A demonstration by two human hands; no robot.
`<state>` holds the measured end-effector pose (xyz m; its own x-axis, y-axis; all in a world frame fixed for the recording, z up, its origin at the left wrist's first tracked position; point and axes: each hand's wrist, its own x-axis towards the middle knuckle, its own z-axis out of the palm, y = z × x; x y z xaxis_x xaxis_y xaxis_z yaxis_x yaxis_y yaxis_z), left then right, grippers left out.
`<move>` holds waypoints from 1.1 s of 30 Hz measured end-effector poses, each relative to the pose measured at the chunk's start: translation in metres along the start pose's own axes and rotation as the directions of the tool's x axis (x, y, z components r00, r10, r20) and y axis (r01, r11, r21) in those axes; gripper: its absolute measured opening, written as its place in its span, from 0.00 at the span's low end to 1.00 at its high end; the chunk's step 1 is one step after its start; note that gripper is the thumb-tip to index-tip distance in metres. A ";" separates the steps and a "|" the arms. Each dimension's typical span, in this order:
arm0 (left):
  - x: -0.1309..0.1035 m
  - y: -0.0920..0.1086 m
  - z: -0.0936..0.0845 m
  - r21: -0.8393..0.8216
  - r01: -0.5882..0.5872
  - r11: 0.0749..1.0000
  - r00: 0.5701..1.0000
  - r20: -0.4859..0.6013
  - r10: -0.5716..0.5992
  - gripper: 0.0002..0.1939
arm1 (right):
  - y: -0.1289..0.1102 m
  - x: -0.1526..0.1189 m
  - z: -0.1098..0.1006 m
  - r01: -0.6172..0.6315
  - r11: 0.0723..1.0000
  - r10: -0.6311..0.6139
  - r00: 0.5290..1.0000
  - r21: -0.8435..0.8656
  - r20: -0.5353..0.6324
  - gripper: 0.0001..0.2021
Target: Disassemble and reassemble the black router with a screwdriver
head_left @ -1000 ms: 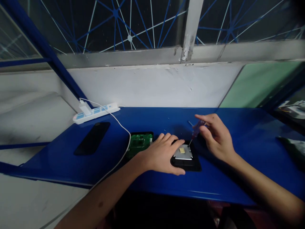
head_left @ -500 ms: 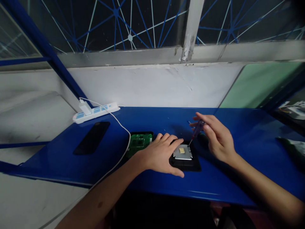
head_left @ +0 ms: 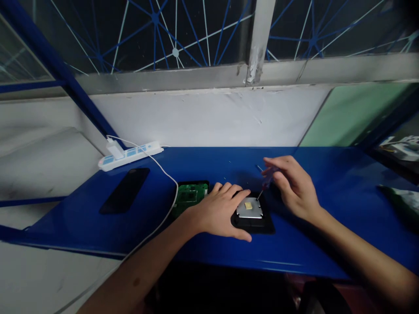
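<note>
My right hand (head_left: pixel 294 187) grips a screwdriver (head_left: pixel 268 178) with a purple, see-through handle. Its tip meets the upper right corner of a silver metal plate (head_left: pixel 249 213), which bears a small yellowish square pad (head_left: pixel 248 205) and sits in a black plastic casing (head_left: pixel 266 224). Fingers spread, my left hand (head_left: pixel 221 211) lies over the left side of that casing. Just left of this hand is a green circuit board (head_left: pixel 188 195) in a black frame, partly covered by my wrist and fingers.
A white power strip (head_left: pixel 131 155) with a plugged-in adapter stands at the back left, near a black phone (head_left: pixel 125 190). A white cable (head_left: pixel 167 174) runs across the blue table (head_left: pixel 229 255). Beyond my right hand lies a thin rod (head_left: pixel 259 167).
My right hand's fingers have shifted around the screwdriver handle, while its tip stays at the plate's corner. My left hand keeps its place; the whole view has moved slightly.
</note>
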<state>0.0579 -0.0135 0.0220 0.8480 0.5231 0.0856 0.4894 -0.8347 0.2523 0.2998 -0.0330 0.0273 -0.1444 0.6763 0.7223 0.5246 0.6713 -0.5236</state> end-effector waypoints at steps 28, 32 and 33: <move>0.000 0.000 0.000 0.003 0.002 1.000 1.000 0.006 -0.002 0.55 | -0.001 -0.002 0.004 -0.037 0.999 0.037 0.998 0.008 -0.049 0.22; 0.000 0.000 0.000 0.004 0.005 1.000 1.000 -0.004 -0.005 0.55 | -0.001 -0.001 0.001 0.010 1.000 -0.011 0.999 -0.017 -0.039 0.17; 0.000 0.000 -0.001 0.004 0.007 1.000 1.000 0.002 -0.007 0.55 | -0.002 -0.001 0.000 0.010 1.000 -0.010 1.000 -0.009 -0.028 0.18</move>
<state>0.0580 -0.0136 0.0227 0.8449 0.5286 0.0822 0.4961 -0.8318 0.2490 0.2991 -0.0350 0.0271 -0.1266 0.6607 0.7399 0.5308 0.6752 -0.5122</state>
